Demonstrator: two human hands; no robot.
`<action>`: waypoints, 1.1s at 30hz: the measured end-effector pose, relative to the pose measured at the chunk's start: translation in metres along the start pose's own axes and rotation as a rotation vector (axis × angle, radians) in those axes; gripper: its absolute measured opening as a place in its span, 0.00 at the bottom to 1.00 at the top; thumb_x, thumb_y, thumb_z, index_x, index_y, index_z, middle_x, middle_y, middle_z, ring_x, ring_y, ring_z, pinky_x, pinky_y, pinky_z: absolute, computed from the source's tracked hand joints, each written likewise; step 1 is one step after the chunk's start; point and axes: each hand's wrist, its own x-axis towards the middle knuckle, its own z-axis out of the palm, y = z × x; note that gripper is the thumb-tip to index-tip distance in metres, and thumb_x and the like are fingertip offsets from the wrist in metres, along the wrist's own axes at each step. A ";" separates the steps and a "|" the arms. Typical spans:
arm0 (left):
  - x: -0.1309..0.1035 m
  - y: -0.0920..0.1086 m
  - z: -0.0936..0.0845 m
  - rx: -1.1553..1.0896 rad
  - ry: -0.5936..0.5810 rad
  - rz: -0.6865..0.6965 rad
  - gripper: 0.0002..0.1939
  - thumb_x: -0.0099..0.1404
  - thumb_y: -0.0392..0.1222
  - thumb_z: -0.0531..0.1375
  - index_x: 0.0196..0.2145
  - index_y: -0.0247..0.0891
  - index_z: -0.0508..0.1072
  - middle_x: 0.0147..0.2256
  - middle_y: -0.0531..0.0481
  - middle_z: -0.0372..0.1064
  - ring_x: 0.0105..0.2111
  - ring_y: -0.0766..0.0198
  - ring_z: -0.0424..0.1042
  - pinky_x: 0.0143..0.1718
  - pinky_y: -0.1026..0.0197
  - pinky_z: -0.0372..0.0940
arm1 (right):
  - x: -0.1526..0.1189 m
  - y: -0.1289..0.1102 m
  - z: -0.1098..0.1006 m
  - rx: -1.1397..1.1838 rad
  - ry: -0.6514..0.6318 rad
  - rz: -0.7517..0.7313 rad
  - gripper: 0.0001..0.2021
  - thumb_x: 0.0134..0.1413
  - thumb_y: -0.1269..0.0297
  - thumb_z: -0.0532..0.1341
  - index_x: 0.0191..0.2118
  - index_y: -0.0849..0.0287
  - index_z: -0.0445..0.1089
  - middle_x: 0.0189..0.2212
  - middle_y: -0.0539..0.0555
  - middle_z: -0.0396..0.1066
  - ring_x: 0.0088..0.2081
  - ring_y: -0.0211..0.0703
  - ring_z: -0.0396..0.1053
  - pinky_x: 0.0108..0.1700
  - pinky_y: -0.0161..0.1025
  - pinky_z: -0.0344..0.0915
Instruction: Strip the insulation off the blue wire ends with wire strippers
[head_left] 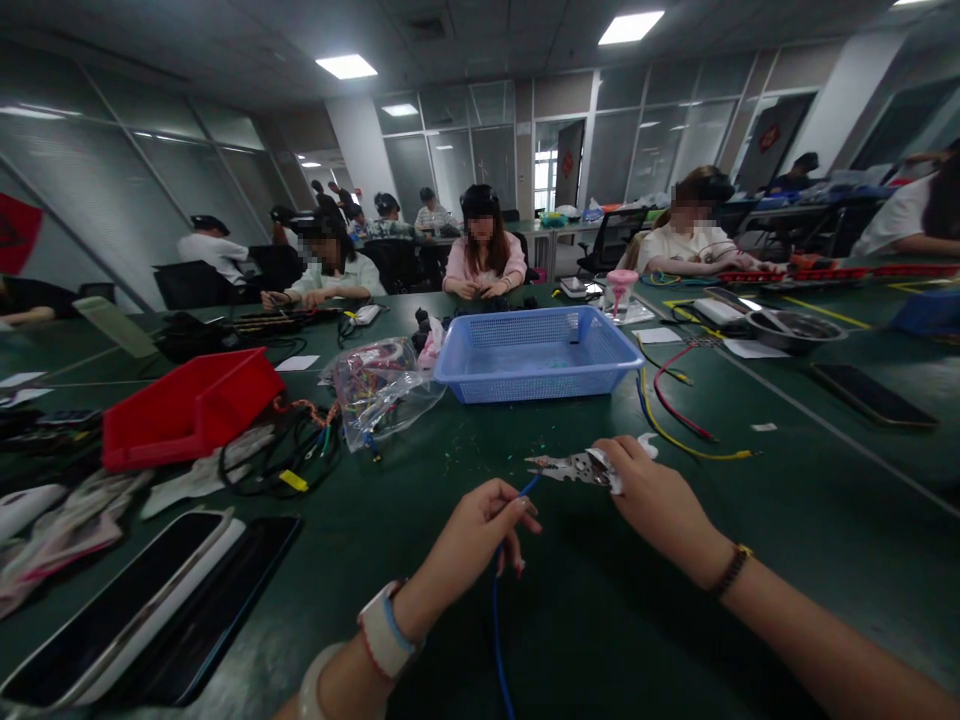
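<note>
Near the middle of the green table, my left hand (491, 522) pinches a blue wire (498, 628) close to its upper end. The wire hangs down toward the table's near edge. My right hand (637, 490), to the right, is closed round the handles of metal wire-stripping pliers (574, 468). The jaws point left, and the wire's tip is at or just below them; whether they grip it is too small to tell. White material is wrapped about the handles. Small green and blue scraps lie on the table just beyond the pliers.
A blue perforated basket (536, 385) stands beyond my hands. To the left are a clear bag of wires (382, 390), a red bin (191, 405) and phones (217, 610). Yellow and red cables (679, 435) lie at right, near a metal bowl (796, 332). People sit across the table.
</note>
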 end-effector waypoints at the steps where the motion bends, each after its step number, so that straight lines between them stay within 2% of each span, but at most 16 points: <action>1: 0.000 -0.001 0.000 -0.029 -0.013 0.001 0.16 0.64 0.53 0.56 0.37 0.36 0.63 0.33 0.48 0.73 0.16 0.73 0.67 0.14 0.71 0.53 | 0.000 0.000 0.000 -0.009 -0.003 0.000 0.18 0.54 0.75 0.53 0.51 0.57 0.62 0.49 0.57 0.66 0.32 0.39 0.71 0.29 0.35 0.61; 5: -0.003 -0.002 0.001 -0.194 -0.082 -0.038 0.17 0.66 0.55 0.54 0.38 0.36 0.63 0.29 0.49 0.73 0.13 0.77 0.58 0.13 0.71 0.44 | -0.001 -0.002 -0.002 -0.040 -0.013 -0.009 0.16 0.55 0.75 0.53 0.49 0.57 0.64 0.47 0.57 0.67 0.31 0.39 0.71 0.28 0.35 0.60; 7: -0.004 -0.002 0.002 -0.294 -0.129 -0.046 0.19 0.67 0.55 0.52 0.39 0.35 0.66 0.25 0.51 0.71 0.12 0.78 0.53 0.14 0.71 0.43 | -0.002 -0.002 -0.004 -0.057 -0.030 -0.004 0.16 0.55 0.74 0.53 0.49 0.57 0.64 0.45 0.56 0.68 0.31 0.39 0.71 0.28 0.35 0.59; 10: -0.005 -0.002 0.001 -0.395 -0.192 -0.027 0.19 0.67 0.54 0.53 0.40 0.33 0.68 0.21 0.54 0.67 0.11 0.79 0.50 0.14 0.71 0.44 | -0.003 -0.004 -0.008 -0.031 -0.076 0.009 0.15 0.55 0.73 0.54 0.47 0.56 0.66 0.43 0.55 0.70 0.31 0.40 0.71 0.28 0.35 0.58; 15: -0.007 -0.001 -0.001 -0.469 -0.264 -0.029 0.16 0.69 0.51 0.52 0.39 0.34 0.67 0.23 0.52 0.70 0.10 0.78 0.54 0.10 0.72 0.41 | -0.006 -0.006 -0.011 0.154 -0.115 0.009 0.11 0.59 0.70 0.52 0.43 0.56 0.68 0.38 0.54 0.71 0.35 0.40 0.71 0.32 0.35 0.59; 24: -0.005 -0.011 0.001 -0.671 -0.414 -0.024 0.12 0.70 0.49 0.51 0.36 0.37 0.61 0.24 0.51 0.73 0.11 0.72 0.65 0.07 0.74 0.49 | -0.006 -0.008 -0.008 0.234 -0.159 0.013 0.13 0.59 0.69 0.51 0.45 0.59 0.68 0.41 0.58 0.71 0.38 0.43 0.70 0.38 0.38 0.60; 33: -0.005 -0.013 0.002 -0.701 -0.440 -0.007 0.11 0.72 0.47 0.47 0.37 0.38 0.60 0.25 0.50 0.74 0.12 0.71 0.68 0.08 0.74 0.55 | -0.006 -0.008 -0.007 0.353 -0.159 -0.017 0.12 0.60 0.66 0.51 0.43 0.58 0.70 0.39 0.58 0.72 0.40 0.44 0.70 0.42 0.39 0.62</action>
